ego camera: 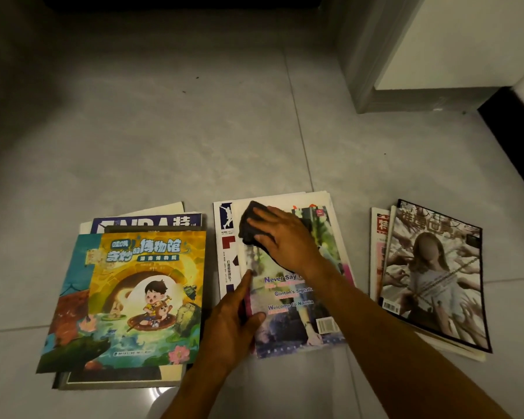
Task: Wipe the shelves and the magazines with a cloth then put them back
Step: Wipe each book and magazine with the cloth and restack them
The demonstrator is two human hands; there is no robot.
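Three piles of magazines lie on the tiled floor. On the middle pile, the top magazine (297, 300) has a glossy cover with English headlines. My right hand (285, 240) presses a dark cloth (250, 229) flat onto the upper left of that cover. My left hand (233, 325) holds the magazine's left edge, thumb on the cover and fingers along the spine. The left pile is topped by a yellow cartoon book (142, 297). The right pile is topped by a magazine with a woman on its cover (436, 282).
A grey tiled floor (170, 140) stretches ahead of the piles. A white cabinet or wall corner with a grey base (406, 98) stands at the upper right, with a black skirting strip (511, 131) beside it. Dark furniture edges the top of the view.
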